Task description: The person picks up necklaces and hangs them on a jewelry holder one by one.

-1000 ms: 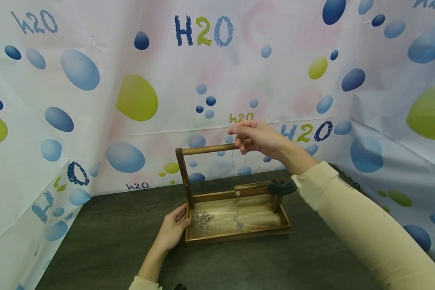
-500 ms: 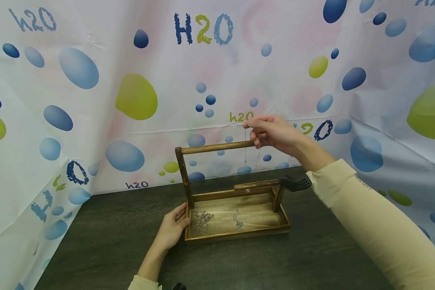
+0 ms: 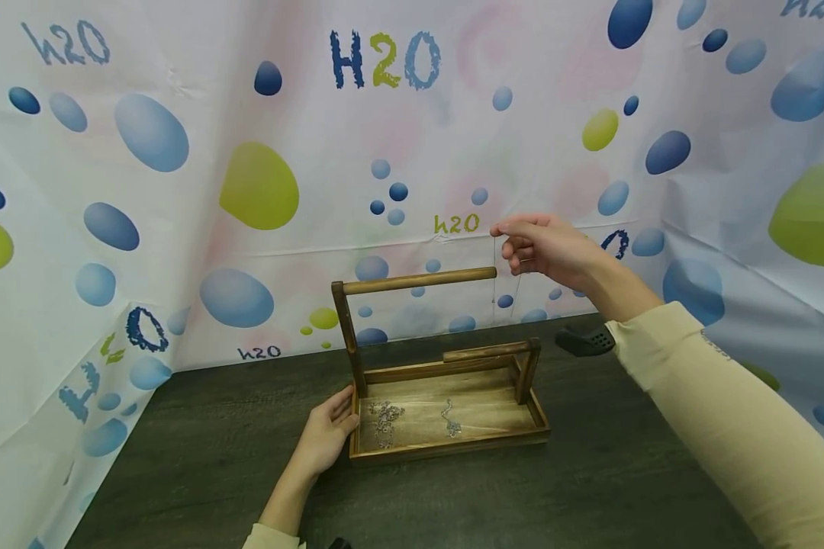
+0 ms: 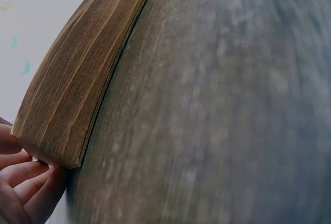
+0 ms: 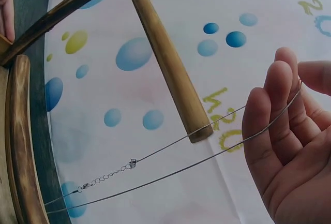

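Note:
My right hand [image 3: 552, 248] is raised beside the free end of the upper bar [image 3: 419, 280] of a wooden jewelry stand [image 3: 446, 450]. Thumb and index finger pinch a thin silver necklace [image 5: 133, 163], which hangs in a loop with a small clasp and extender chain along one strand. In the right wrist view one strand crosses in front of the bar's tip. My left hand [image 3: 327, 431] holds the stand's left end, thumb at its rim; in the left wrist view the fingers [image 4: 33, 188] bend against the end of its side wall [image 4: 77, 79].
Inside the stand's tray lie a tangled silver chain [image 3: 386, 419] at the left and a smaller chain [image 3: 451, 419] near the middle. A shorter lower bar [image 3: 487, 351] juts left from the right post. The dark tabletop [image 3: 213, 450] meets a printed backdrop [image 3: 281, 252] behind.
My right hand has moved right with the necklace, from over the upper bar to beyond its free end. The left hand and the stand keep their places.

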The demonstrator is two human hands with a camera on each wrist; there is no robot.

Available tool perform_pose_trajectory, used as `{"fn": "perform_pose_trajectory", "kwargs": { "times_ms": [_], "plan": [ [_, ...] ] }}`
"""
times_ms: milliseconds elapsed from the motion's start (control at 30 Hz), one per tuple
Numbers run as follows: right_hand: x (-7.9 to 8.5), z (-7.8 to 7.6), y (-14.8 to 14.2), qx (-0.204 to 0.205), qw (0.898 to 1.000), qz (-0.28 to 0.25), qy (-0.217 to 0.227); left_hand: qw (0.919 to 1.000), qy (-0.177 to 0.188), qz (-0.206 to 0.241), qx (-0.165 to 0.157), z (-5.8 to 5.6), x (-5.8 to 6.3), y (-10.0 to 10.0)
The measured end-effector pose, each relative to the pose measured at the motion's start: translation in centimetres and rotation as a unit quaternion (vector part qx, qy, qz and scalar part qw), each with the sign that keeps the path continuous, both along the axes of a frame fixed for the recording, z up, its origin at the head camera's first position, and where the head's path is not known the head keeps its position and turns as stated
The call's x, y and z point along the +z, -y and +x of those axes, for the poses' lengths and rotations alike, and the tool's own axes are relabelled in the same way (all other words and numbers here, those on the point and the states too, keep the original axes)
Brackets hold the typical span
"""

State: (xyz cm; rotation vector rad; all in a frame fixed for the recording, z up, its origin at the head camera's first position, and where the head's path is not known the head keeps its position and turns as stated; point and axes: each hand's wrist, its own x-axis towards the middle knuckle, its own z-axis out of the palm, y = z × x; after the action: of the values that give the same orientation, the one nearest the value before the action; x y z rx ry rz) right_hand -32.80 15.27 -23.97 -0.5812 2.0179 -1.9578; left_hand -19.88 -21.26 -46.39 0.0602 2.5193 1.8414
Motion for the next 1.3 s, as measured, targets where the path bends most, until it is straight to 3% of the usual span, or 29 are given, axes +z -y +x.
{"fn": "perform_pose_trajectory", "kwargs": {
  "times_ms": [467,833,1300],
  "plan": [
    [-0.4,-0.5,-0.2,-0.014,1.0,-0.006,0.002,1.0,-0.001,0.009,-0.001,0.0,-0.2,0.2],
    [-0.9,-0.5,2.8,-0.005,1.0,-0.018,0.013,0.9999,-0.007,0.008,-0.002,-0.2,-0.1,0.2],
    [-1.6,0.2,8.0,0.044,0.999,-0.006,0.022,1.0,-0.008,0.005,0.0,-0.1,-0.2,0.2]
  ]
}}
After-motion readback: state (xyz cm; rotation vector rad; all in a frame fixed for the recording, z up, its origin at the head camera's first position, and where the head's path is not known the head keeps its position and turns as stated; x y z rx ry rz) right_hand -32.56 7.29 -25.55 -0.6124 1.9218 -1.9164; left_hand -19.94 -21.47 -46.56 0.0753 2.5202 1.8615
